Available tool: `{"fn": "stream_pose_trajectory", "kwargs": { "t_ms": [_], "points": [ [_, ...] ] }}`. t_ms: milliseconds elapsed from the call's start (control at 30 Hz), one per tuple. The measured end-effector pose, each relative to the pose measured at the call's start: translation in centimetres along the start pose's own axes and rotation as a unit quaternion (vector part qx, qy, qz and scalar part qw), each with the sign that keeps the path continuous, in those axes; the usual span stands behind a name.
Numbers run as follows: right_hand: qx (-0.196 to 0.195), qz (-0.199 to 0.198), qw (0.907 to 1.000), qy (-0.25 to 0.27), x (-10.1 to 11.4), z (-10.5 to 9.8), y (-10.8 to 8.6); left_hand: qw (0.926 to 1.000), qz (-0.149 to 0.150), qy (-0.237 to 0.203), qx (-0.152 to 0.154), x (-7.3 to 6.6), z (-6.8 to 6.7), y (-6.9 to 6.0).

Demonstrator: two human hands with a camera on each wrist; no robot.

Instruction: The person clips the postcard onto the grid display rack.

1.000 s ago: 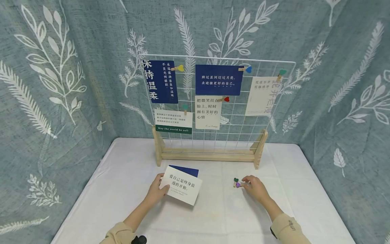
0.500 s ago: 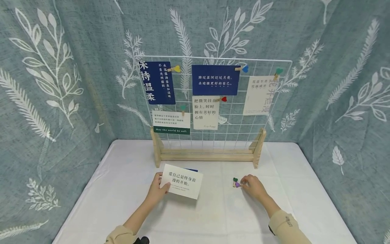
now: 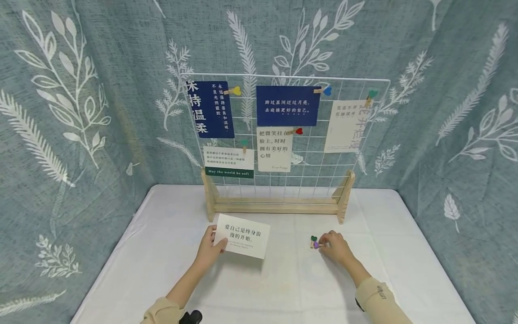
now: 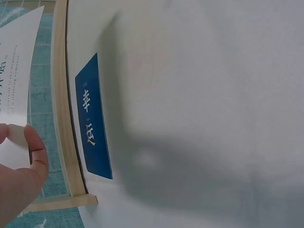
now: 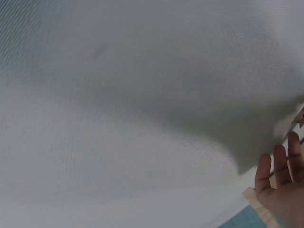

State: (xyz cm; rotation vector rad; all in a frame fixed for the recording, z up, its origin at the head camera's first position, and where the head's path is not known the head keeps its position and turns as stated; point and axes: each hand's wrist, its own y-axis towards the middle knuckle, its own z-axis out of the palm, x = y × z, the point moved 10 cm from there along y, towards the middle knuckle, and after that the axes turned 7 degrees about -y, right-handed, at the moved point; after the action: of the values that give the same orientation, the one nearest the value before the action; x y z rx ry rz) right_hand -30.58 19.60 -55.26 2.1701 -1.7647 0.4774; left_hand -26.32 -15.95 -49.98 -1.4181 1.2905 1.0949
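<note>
My left hand [image 3: 212, 249] holds a white card [image 3: 243, 236] with dark Chinese lettering, raised off the table, its left edge between thumb and fingers. Below that card in the left wrist view, a blue card [image 4: 92, 118] with white characters lies on the table; the white card hides it from the head view. At the right, my right hand [image 3: 337, 247] pinches the wooden end of a small clothespin with a purple heart [image 3: 317, 245]. Touching or very near it is another clothespin with a green heart [image 3: 313, 239]. In the right wrist view the fingers [image 5: 281, 166] are partly cut off.
Behind stands a white wire grid [image 3: 307, 157] on a wooden base [image 3: 275, 208]. Several cards, such as a blue card [image 3: 287, 106], hang on it from heart clothespins. White cloth covers the table [image 3: 283, 288]; a patterned curtain [image 3: 133, 112] surrounds it.
My left hand has lifted and turned the white card slightly, away from the blue card, which has gone from the head view. The right hand's fingers have closed in on the purple-heart clothespin.
</note>
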Motion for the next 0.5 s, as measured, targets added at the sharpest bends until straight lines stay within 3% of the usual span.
{"fn": "stream_pose_trajectory", "kwargs": {
  "t_ms": [300,500],
  "points": [
    [0.033,0.017,0.9991,0.02,-0.7,0.7,0.1,1.0,0.001,0.002,-0.009,-0.7,0.0,0.3],
    [0.03,0.018,0.9988,0.036,-1.0,1.2,0.1,0.9999,0.002,0.002,-0.012,-0.8,-0.2,0.2]
  ]
}}
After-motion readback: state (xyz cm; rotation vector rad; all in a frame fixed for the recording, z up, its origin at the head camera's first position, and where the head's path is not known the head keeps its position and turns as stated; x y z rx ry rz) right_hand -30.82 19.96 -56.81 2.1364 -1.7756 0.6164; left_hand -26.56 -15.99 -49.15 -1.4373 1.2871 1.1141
